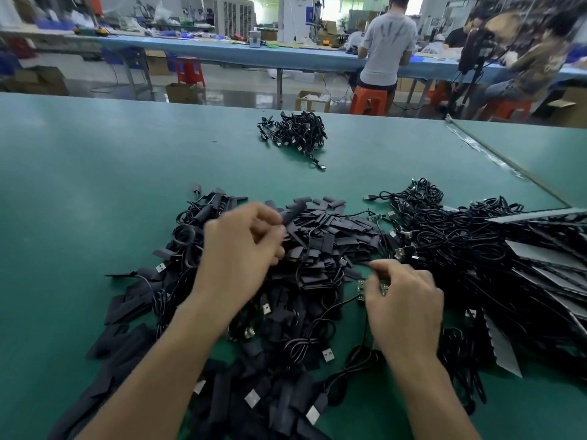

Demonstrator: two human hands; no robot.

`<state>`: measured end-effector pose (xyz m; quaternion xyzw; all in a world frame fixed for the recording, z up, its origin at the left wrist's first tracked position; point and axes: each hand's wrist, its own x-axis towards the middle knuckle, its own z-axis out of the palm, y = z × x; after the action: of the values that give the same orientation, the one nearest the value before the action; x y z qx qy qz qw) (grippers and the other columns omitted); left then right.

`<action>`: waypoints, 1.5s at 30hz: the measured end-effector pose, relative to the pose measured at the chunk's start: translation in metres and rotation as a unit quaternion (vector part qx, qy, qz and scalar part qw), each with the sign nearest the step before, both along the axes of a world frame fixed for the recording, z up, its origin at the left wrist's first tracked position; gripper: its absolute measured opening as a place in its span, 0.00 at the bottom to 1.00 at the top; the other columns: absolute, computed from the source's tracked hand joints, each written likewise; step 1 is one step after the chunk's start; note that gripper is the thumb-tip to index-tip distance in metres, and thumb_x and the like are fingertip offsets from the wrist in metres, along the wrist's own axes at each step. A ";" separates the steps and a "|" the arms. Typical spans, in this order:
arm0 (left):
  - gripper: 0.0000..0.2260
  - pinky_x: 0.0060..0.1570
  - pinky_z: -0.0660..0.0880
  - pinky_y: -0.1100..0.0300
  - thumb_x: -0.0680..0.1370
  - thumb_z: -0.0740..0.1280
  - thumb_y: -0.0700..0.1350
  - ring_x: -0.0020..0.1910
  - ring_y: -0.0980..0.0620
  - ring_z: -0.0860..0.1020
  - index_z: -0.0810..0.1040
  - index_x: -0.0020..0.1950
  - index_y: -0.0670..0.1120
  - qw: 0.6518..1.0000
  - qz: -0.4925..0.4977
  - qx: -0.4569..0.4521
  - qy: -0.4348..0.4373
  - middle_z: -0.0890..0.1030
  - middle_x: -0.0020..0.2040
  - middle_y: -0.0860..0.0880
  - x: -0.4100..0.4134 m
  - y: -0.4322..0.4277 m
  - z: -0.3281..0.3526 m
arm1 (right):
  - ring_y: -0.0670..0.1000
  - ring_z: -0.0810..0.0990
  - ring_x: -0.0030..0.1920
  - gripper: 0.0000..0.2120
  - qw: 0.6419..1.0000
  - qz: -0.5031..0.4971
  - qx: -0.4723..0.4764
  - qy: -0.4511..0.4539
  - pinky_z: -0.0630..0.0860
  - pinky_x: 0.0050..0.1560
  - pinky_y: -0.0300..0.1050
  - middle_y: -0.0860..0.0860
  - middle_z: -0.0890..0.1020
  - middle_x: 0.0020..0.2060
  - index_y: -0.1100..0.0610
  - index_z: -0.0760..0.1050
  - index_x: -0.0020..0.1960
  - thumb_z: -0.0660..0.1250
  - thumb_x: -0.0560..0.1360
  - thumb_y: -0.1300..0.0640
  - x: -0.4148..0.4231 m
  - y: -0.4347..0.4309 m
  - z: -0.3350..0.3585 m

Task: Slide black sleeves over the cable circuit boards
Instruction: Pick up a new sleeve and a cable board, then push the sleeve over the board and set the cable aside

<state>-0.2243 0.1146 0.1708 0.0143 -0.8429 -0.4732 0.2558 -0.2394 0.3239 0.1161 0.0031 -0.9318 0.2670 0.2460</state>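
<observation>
The left hand, at 9 o'clock of the work, has its fingers curled and seems to pinch one sleeve, though blur hides the exact grip; the right hand, at 4 o'clock, pinches a green board between thumb and fingertips, low over the heap; the two are still apart. To do the step well, I judge, squeeze the flat sleeve by its edges so its mouth opens, line the board up end-on with it, then push straight without snagging parts or bending the cable joint. Counted from the left on the green tabletop: one heap of sleeved cables at 8 o'clock, too many to number; one heap of loose sleeves at centre, dozens at least; one small bundle at 12 o'clock, well apart; a second board lying bare; one large tangle of bare cables at 3 o'clock.
</observation>
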 end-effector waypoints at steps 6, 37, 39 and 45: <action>0.03 0.47 0.79 0.53 0.78 0.71 0.45 0.46 0.46 0.83 0.81 0.51 0.52 0.968 0.213 -0.123 -0.045 0.84 0.41 0.53 -0.025 -0.038 0.003 | 0.57 0.70 0.63 0.21 0.971 -0.066 0.097 -0.210 0.67 0.63 0.54 0.52 0.73 0.64 0.46 0.72 0.68 0.62 0.76 0.44 0.002 0.006 0.005; 0.01 0.40 0.73 0.60 0.79 0.71 0.41 0.38 0.53 0.74 0.81 0.47 0.45 0.942 -0.259 0.183 -0.109 0.79 0.39 0.49 -0.018 0.057 -0.059 | 0.45 0.83 0.40 0.04 0.871 0.264 -0.388 -0.148 0.79 0.44 0.36 0.50 0.86 0.38 0.50 0.84 0.40 0.74 0.70 0.50 -0.007 0.018 0.013; 0.02 0.42 0.72 0.57 0.79 0.71 0.41 0.39 0.50 0.73 0.81 0.47 0.44 0.933 -0.273 0.205 -0.114 0.78 0.40 0.47 -0.017 0.056 -0.058 | 0.47 0.84 0.40 0.05 0.859 0.264 -0.411 -0.155 0.80 0.43 0.38 0.52 0.86 0.38 0.52 0.84 0.40 0.74 0.69 0.51 -0.007 0.017 0.013; 0.02 0.44 0.75 0.63 0.78 0.71 0.38 0.40 0.55 0.77 0.82 0.48 0.40 0.913 -0.299 0.242 -0.135 0.81 0.39 0.48 -0.018 0.051 -0.055 | 0.52 0.84 0.40 0.06 0.838 0.280 -0.435 -0.177 0.81 0.44 0.43 0.56 0.86 0.39 0.56 0.84 0.40 0.73 0.70 0.52 -0.008 0.018 0.011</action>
<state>-0.2423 0.1655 0.1155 -0.1133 -0.6940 -0.7106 -0.0249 -0.2472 0.3415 0.1267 0.1093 -0.7071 0.6979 -0.0319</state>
